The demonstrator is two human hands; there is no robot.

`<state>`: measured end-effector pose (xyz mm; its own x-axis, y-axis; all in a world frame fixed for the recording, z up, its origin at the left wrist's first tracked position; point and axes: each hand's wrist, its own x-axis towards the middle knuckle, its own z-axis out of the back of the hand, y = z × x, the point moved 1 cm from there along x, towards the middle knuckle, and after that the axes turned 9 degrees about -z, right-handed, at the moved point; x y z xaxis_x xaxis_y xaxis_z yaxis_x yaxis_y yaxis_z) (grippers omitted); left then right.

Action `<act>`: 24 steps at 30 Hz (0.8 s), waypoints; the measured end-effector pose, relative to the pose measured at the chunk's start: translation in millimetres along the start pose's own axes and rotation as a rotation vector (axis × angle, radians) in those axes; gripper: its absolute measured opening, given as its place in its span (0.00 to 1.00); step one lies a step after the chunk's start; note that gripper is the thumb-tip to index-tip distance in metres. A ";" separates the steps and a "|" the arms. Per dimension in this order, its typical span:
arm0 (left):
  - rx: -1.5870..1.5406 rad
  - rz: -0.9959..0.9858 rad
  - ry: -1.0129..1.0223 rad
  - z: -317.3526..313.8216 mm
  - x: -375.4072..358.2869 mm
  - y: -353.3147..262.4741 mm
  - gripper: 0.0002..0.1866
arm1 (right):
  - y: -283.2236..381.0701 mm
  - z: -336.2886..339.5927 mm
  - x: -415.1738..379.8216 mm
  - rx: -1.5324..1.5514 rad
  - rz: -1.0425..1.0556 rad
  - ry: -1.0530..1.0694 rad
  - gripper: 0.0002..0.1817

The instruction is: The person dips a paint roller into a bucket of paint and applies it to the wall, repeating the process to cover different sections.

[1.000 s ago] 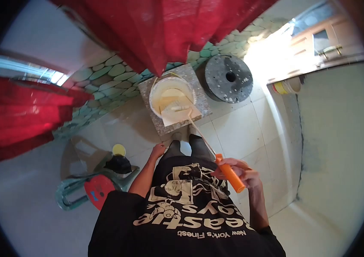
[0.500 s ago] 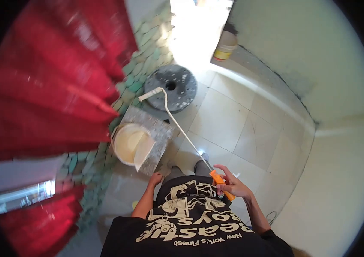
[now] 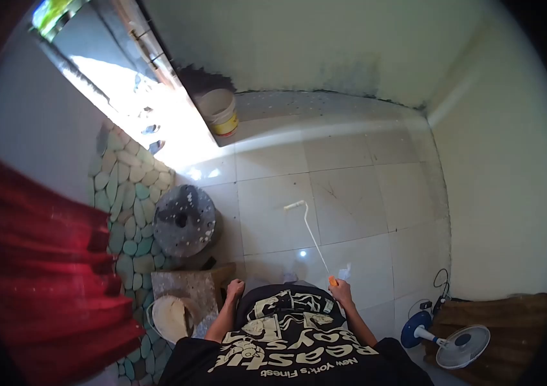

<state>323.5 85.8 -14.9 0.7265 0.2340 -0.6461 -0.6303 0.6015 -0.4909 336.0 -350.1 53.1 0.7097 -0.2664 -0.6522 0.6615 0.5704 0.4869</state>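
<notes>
My right hand (image 3: 340, 291) is closed around the orange handle of a small paint roller (image 3: 295, 206). Its long thin wire arm points forward from my body, with the pale roller sleeve over the floor tiles. My left hand (image 3: 236, 289) hangs by my left hip in a loose fist, and nothing shows in it. Close to that hand is a low, paint-spattered stool (image 3: 186, 283). A pail (image 3: 169, 320) with cream-coloured contents and a pale flat piece inside overlaps the stool at my left.
A dark round spool-like block (image 3: 186, 219) with a centre hole stands ahead left, by a pebble strip (image 3: 132, 222) and red curtain (image 3: 48, 257). A yellow-labelled bucket (image 3: 219, 110) sits beside the bright doorway. At right, a fan (image 3: 463, 346) lies near brown matting (image 3: 511, 321) and cables.
My view has turned to the right and risen, bringing more wall and the fan in. The roller has swung right, away from the spool-like block, still in my right hand.
</notes>
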 end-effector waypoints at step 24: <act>0.015 -0.374 0.497 -15.4 323.6 -400.2 0.12 | 53.8 134.8 205.6 0.448 -0.490 -0.273 0.40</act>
<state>806.7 -91.0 -36.6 0.6806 -0.3760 -0.6288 -0.3513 0.5857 -0.7305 550.2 -479.0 23.5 0.3025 -0.6281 -0.7169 0.9137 -0.0229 0.4057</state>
